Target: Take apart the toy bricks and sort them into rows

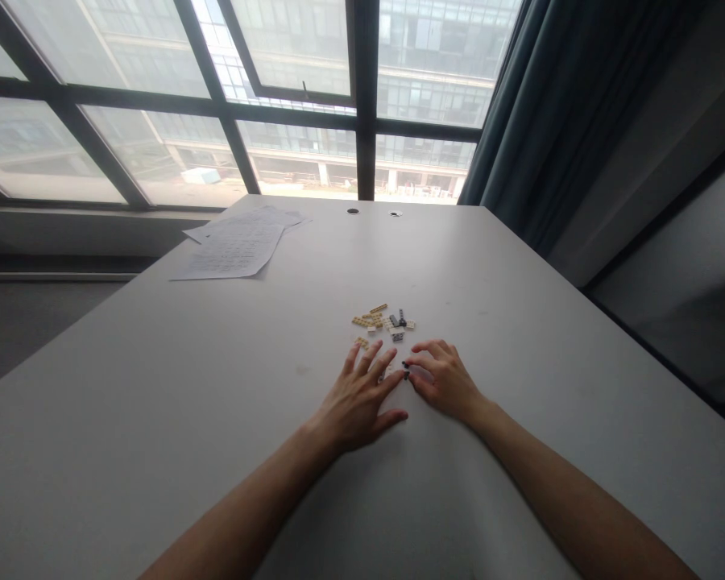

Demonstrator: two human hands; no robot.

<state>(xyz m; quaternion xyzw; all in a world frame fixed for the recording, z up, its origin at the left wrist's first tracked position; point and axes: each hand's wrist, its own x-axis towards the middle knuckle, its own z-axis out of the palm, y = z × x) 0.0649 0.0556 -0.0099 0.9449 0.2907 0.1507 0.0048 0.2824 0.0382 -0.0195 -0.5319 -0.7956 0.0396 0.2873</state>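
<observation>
White table before a wide, dark-framed window
Bright daylight falls through it, a pale building standing outside; a blue-grey curtain hangs at the right, grey floor shows at the left, and two round fittings sit near the table's far edge.

Tan bricks, grey bricks loosely clustered; dark pieces nearer.

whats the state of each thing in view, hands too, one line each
Left hand: open, fingers spread, palm down
Right hand: fingers curled at small black pieces, grip unclear
Toy building bricks: scattered, joins too small to tell
Printed papers: loose, overlapping
Curtain: gathered to the side
Window sash with handle: appears ajar
</observation>
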